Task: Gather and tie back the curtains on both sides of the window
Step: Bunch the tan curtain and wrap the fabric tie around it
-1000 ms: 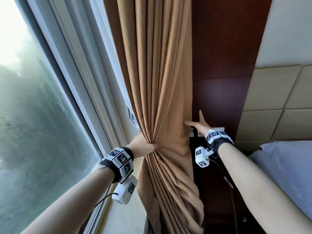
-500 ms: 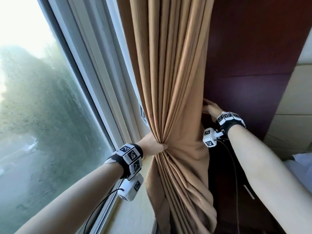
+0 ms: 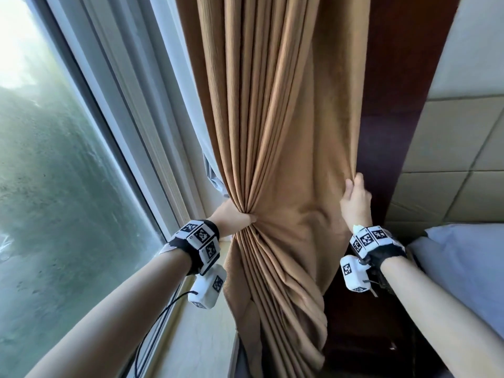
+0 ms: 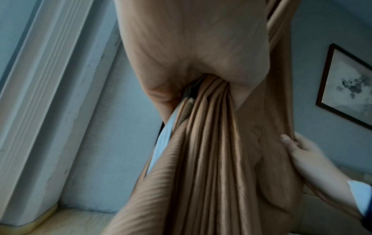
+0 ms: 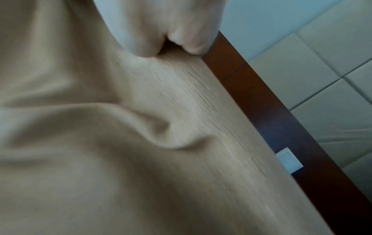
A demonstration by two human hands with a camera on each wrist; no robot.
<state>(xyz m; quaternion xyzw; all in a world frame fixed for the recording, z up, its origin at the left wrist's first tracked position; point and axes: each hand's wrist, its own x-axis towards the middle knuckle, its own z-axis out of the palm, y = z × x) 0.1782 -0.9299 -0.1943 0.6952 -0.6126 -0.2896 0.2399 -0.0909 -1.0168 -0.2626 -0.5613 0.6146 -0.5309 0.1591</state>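
Half a second back, right hand (image 3: 354, 199) reached behind the curtain (image 3: 275, 110); now pinches its far edge, drawn out toward the camera. Left hand (image 3: 234, 218) stays clenched round the bunched pleats beside the window frame (image 3: 131, 110). Means the last loose fold is caught, ready to join the bunch. No tie seen; tying not begun.

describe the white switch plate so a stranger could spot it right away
Start at the tan curtain and follow its right edge to the dark wood panel beside it. The switch plate is the small white rectangle on that panel.
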